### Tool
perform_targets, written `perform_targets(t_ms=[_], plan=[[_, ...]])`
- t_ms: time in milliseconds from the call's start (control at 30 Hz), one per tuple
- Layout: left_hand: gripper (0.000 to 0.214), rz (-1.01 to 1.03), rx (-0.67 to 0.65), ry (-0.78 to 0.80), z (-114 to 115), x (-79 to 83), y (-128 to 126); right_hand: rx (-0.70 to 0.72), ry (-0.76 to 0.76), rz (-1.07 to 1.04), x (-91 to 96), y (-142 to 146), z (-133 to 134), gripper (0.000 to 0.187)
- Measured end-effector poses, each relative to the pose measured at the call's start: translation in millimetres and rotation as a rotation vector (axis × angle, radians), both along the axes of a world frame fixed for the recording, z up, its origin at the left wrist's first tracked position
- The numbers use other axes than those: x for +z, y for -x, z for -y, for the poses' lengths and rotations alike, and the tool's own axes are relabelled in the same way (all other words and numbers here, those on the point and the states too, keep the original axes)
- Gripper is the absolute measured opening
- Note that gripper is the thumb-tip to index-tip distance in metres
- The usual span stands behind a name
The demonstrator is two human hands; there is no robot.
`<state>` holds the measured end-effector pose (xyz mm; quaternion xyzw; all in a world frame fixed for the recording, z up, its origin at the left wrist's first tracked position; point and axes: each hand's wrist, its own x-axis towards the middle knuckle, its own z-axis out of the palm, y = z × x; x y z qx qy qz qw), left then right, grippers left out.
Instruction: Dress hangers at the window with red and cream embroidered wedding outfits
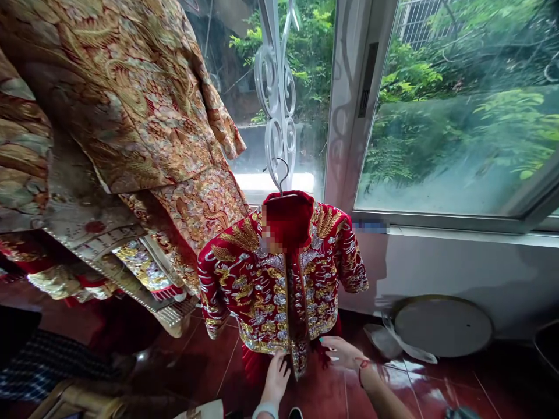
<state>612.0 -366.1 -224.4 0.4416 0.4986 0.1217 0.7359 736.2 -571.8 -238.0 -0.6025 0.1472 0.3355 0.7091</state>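
A red jacket (pixel 279 279) thick with gold and silver embroidery hangs on a hanger (pixel 282 177) hooked to a white scrolled window grille (pixel 276 87). My left hand (pixel 276 375) pinches the jacket's lower hem near the front opening. My right hand (pixel 343 352) lies at the hem's right side, fingers stretched out and touching the fabric. A red cord circles my right wrist.
Several gold-embroidered garments (pixel 117 116) hang at the left and fill that side. A round white disc (pixel 443 326) leans on the wall under the window sill at the right. The floor is glossy red tile (pixel 437 384). A checked cloth (pixel 39 361) lies at lower left.
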Motion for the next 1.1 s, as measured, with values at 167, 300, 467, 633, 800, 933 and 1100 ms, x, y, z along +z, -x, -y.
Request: perform_targets(t_ms=[167, 300, 467, 633, 800, 933, 1100], plan=[[0.02, 0.12, 0.104, 0.297, 17.7, -5.3, -17.4, -0.172, -0.268, -0.09, -32.4, 11.6, -42.4, 0.053], [0.024, 0.146, 0.145, 0.476, 23.5, -5.4, -4.7, -0.195, -0.294, -0.156, -44.4, 6.3, -52.3, 0.049], [0.021, 0.093, 0.076, 0.663, 22.2, 4.8, 21.6, -0.213, -0.426, -0.17, -41.1, 20.0, -51.6, 0.041], [0.016, 0.14, 0.014, 0.748, 37.6, 23.3, 22.4, -0.184, -0.541, -0.236, -18.5, 52.9, -41.9, 0.035], [0.011, 0.227, -0.038, 0.736, 51.0, 50.9, 14.2, -0.073, -0.585, -0.186, 17.3, 74.9, -41.8, 0.033], [0.009, 0.233, -0.01, 0.612, 54.1, 73.3, 19.7, -0.069, -0.568, -0.087, 32.0, 87.8, -48.9, 0.033], [0.017, 0.241, 0.035, 0.522, 58.0, 91.8, 26.6, -0.019, -0.544, 0.072, 36.5, 98.2, -51.9, 0.031]])
